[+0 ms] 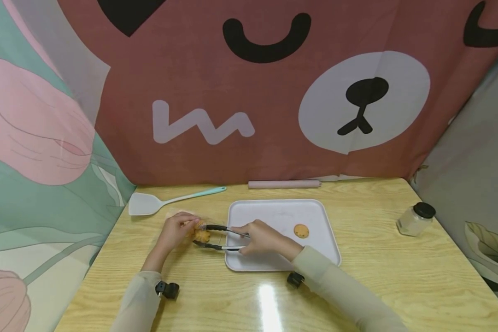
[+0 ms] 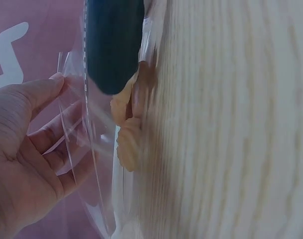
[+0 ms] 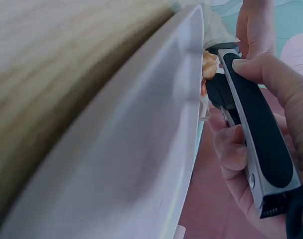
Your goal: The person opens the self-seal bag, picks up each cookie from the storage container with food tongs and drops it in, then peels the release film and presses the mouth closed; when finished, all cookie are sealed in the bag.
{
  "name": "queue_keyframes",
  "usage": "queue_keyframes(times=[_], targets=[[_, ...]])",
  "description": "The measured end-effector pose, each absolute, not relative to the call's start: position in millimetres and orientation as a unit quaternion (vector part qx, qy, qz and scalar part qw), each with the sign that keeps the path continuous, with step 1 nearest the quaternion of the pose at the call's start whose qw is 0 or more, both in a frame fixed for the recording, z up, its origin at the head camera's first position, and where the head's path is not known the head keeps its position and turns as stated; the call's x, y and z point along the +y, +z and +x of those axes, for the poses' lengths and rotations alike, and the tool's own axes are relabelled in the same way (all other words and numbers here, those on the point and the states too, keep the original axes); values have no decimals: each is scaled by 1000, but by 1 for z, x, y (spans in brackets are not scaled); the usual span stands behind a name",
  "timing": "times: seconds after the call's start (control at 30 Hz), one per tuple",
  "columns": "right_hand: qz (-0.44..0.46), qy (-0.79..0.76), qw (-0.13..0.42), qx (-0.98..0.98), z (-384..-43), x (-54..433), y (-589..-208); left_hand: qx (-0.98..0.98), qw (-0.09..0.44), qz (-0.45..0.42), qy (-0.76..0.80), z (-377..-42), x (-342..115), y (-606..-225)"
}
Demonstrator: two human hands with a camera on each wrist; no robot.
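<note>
My left hand (image 1: 176, 233) pinches the edge of a clear plastic bag (image 2: 94, 164) between thumb and fingers, left of the tray. Inside the bag lie several golden cookies (image 1: 202, 236). In my right hand (image 1: 262, 239) is a pair of metal tongs (image 3: 261, 127) with black grips and black tips, thumb on one arm and fingers round the other. The spread tips reach into the bag's mouth, on either side of the cookies. Under my right hand is a white rectangular tray (image 1: 269, 263), with one round cookie (image 1: 301, 231) on its right half.
At the back left lies a white spatula (image 1: 144, 204) with a light-blue handle end. A pink roll (image 1: 284, 184) rests along the table's back edge. Far right stands a clear jar (image 1: 412, 221) with a black lid. Printed cloth hangs behind the table.
</note>
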State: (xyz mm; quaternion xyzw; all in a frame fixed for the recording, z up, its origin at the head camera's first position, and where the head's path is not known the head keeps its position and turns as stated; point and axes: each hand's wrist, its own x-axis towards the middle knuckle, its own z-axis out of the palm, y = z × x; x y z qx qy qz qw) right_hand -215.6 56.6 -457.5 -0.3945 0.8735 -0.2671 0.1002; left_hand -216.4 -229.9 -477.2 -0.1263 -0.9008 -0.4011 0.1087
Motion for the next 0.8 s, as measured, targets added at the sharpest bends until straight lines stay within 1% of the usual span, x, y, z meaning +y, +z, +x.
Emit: queue_keyframes(times=[0.17,0.47,0.63,0.8], targets=[[-410,-254,100,870,-223,49,-459,-900,106,-127,-404,-216,-230,-477],[-437,-250,123,855,-237,40,-461,-903,103,-119,-401,-216,-230,-478],[-463,-239,111,846,-245,34,-459,-904,96,-115,-401,-216,-229,-479],[-484,-221,97,841,-254,27,-457,-899,105,-123,-406,-217,-229,-479]])
